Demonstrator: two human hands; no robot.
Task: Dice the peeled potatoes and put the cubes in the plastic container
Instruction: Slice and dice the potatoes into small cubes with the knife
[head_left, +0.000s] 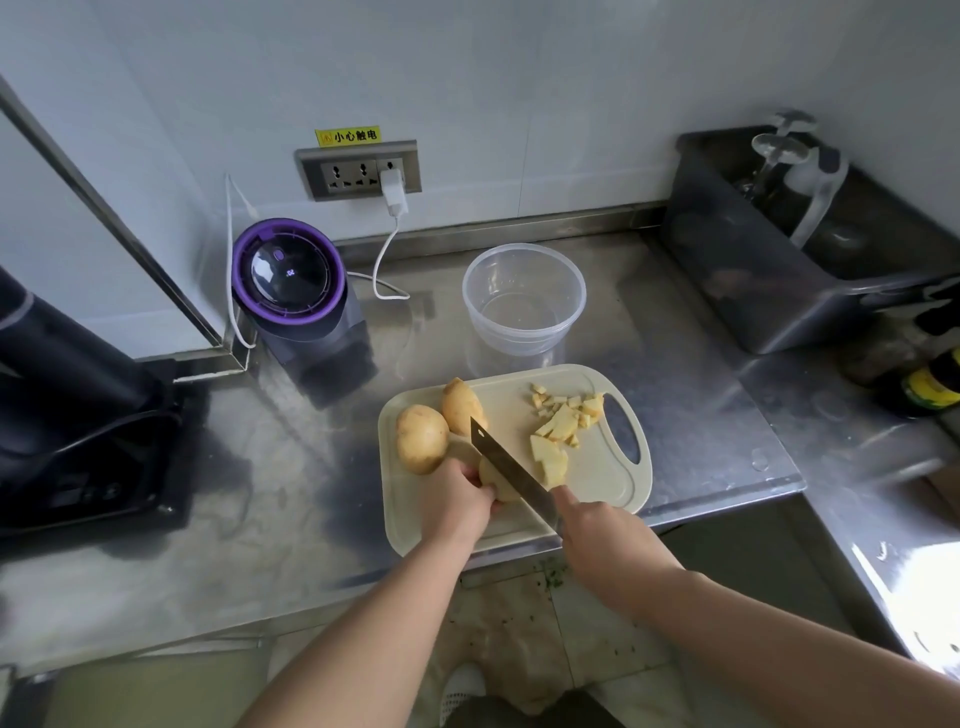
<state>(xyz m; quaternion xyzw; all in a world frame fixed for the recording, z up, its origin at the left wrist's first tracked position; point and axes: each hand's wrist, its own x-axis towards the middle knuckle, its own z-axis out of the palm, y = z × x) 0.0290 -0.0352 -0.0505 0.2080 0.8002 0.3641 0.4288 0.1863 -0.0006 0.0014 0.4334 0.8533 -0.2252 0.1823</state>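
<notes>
1. Head view, containers: one clear round plastic container (523, 296) stands on the steel counter (260, 467) just behind the cutting board (597, 483), and its bare bottom shows through; well to the right, a grey tub (753, 291) holds clear glassware too blurred to name
2. Three potatoes are on the board: two whole potatoes (422, 439) lie touching at its left end, and one partly cut potato (498, 480) sits near the front
3. A few thick slices (549, 460) lie just right of the blade; a small heap of potato cubes (569, 410) sits beside the board's handle hole
4. The left hand (454, 501) curls over the partly cut potato and holds it down
5. The right hand (597, 530) is wrapped round the handle end of one cleaver (511, 470), whose blade slants across that potato
6. One purple-rimmed appliance (288, 273) stands at the back left, below a wall socket (358, 170) with one white charger (393, 189) plugged in
</notes>
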